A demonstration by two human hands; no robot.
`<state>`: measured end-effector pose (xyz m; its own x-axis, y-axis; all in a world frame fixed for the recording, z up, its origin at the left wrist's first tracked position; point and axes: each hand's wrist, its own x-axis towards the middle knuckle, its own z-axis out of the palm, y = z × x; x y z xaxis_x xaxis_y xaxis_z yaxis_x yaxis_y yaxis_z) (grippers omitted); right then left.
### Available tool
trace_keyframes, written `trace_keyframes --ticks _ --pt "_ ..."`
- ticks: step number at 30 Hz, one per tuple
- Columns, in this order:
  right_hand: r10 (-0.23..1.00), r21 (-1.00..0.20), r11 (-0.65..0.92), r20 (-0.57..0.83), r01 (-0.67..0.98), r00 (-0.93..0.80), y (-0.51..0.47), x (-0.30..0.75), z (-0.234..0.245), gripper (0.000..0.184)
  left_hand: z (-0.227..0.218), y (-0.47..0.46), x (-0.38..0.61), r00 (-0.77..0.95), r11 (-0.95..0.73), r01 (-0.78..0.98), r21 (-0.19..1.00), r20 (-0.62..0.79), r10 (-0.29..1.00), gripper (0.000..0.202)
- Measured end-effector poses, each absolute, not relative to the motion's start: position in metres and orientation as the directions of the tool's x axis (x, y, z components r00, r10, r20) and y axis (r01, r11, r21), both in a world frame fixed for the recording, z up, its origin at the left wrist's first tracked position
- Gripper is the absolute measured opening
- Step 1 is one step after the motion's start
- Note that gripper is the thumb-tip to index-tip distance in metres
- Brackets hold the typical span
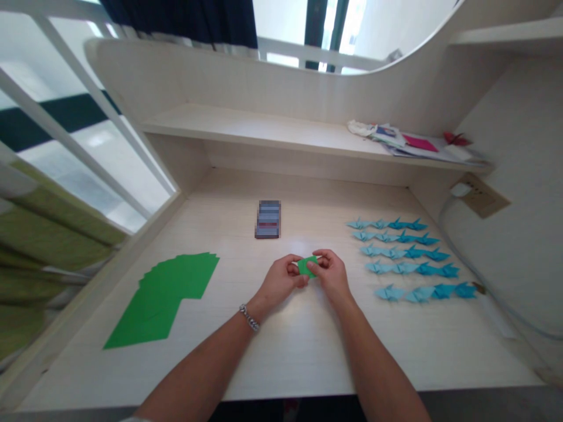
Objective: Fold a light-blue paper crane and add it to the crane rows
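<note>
A small folded piece of green paper (pixel 307 266) is held between my two hands above the middle of the desk. My left hand (pixel 285 278) pinches its left side, with a chain bracelet on the wrist. On the right side, my right hand (pixel 332 274) grips the same piece, its thumb pressed on the paper's face. Left of my hands, a fanned stack of green paper sheets (pixel 165 293) lies flat. To the right, several rows of folded blue paper cranes (pixel 413 253) run from pale to deeper blue.
A phone (pixel 268 219) with a blurred screen lies beyond my hands. Papers (pixel 420 143) and a red folded paper piece (pixel 457 139) rest on the shelf (pixel 264 132) at the back. A cable (pixel 461 252) runs from the wall socket (pixel 479 194) down the right side.
</note>
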<state>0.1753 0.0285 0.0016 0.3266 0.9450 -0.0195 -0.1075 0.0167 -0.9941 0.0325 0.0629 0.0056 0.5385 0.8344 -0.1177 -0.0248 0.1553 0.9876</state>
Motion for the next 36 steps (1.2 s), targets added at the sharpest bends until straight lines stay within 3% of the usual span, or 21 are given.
trace_keyframes --ticks 3,6,12,17,20,27,32,36 --pt "0.966 -0.999 -0.001 -0.011 -0.041 0.258 0.028 0.178 0.002 0.034 0.001 0.063 0.031 0.546 0.103 0.028 0.994 -0.102 0.832 0.035" --pt "0.955 -0.998 -0.019 0.000 0.060 0.297 0.029 0.181 0.002 0.024 -0.003 0.066 0.030 0.556 0.065 0.018 0.998 -0.064 0.829 0.031" --pt "0.958 -0.999 -0.035 -0.042 -0.029 0.284 0.030 0.186 0.001 0.026 0.002 0.074 0.026 0.364 -0.069 0.036 0.997 0.051 0.930 0.029" --pt "0.969 -0.958 0.007 0.076 0.285 0.234 0.027 0.191 0.005 0.016 0.008 0.074 0.022 0.324 -0.129 0.106 0.986 0.089 0.942 0.027" --pt "0.969 -0.931 -0.011 0.079 0.364 0.233 0.027 0.192 0.006 0.016 0.009 0.074 0.022 0.305 -0.148 0.138 0.979 0.100 0.947 0.025" --pt "0.965 -0.994 -0.043 -0.016 0.096 0.261 0.027 0.183 0.003 0.020 0.012 0.076 0.020 0.286 -0.167 0.172 0.971 0.113 0.952 0.027" --pt "0.963 -0.995 0.002 0.028 0.099 0.267 0.026 0.178 0.006 0.018 0.009 0.075 0.024 0.358 0.055 -0.007 0.998 -0.049 0.932 0.038" --pt "0.966 -0.996 -0.002 0.022 0.091 0.258 0.027 0.178 0.007 0.018 0.009 0.075 0.027 0.329 0.089 -0.049 0.995 -0.068 0.942 0.038"
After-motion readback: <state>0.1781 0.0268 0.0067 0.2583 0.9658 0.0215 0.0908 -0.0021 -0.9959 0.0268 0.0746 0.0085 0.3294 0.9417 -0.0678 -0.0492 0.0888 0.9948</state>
